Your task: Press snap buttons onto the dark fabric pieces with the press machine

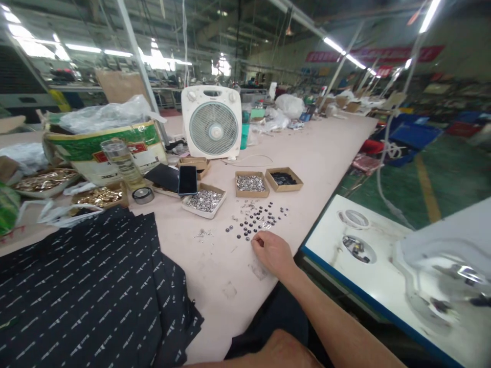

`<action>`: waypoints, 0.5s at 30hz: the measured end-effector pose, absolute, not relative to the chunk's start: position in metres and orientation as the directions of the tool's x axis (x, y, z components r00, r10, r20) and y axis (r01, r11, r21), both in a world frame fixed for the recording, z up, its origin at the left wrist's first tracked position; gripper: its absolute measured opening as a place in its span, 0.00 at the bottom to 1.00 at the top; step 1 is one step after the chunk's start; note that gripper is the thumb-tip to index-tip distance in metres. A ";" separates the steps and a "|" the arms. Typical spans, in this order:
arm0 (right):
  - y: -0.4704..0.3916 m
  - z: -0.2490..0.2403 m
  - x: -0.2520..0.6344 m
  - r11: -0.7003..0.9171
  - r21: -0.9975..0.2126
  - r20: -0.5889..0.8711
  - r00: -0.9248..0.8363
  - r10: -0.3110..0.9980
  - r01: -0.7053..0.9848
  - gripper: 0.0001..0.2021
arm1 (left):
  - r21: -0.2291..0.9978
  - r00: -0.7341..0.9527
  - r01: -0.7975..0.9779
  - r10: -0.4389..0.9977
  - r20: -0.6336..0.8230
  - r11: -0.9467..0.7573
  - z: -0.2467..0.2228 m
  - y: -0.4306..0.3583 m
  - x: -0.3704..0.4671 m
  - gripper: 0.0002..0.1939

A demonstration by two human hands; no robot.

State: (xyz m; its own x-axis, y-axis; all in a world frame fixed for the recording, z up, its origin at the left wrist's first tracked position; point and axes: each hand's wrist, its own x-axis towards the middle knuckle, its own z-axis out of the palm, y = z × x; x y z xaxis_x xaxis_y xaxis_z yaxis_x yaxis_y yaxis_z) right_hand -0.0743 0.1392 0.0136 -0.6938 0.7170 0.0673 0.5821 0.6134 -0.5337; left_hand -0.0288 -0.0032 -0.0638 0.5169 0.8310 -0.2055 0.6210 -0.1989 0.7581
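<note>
My right hand (273,253) rests on the pale table with its fingers curled together beside loose small black round buttons (250,225); whatever is between the fingertips is hidden. Low at the bottom edge, the back of my left hand (287,350) shows, its fingers out of sight. Small silver pieces (205,233) lie scattered to the left of the buttons. Behind them stand an open box of silver parts (251,183), a box of black parts (284,178) and a white tray of silver pieces (205,200).
Dark printed fabric (95,291) covers the table's left front. A white fan (211,122) stands at the back, with a phone (187,180), a clear bottle (123,162), a tape roll (142,194) and a green-and-white bag (111,153) nearby. At right is a white machine table (364,291).
</note>
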 end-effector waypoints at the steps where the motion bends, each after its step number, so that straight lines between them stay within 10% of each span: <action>1: 0.138 0.017 -0.073 0.593 -0.554 0.067 -0.679 0.731 0.584 0.08 | 0.731 0.526 0.642 0.826 -0.202 -0.230 -0.064 -0.005 -0.029 0.09; 15: 0.027 0.021 0.153 -0.041 -0.876 -0.313 -0.500 0.807 0.481 0.04 | 0.407 0.595 0.715 0.800 0.074 -0.569 -0.002 -0.049 -0.034 0.10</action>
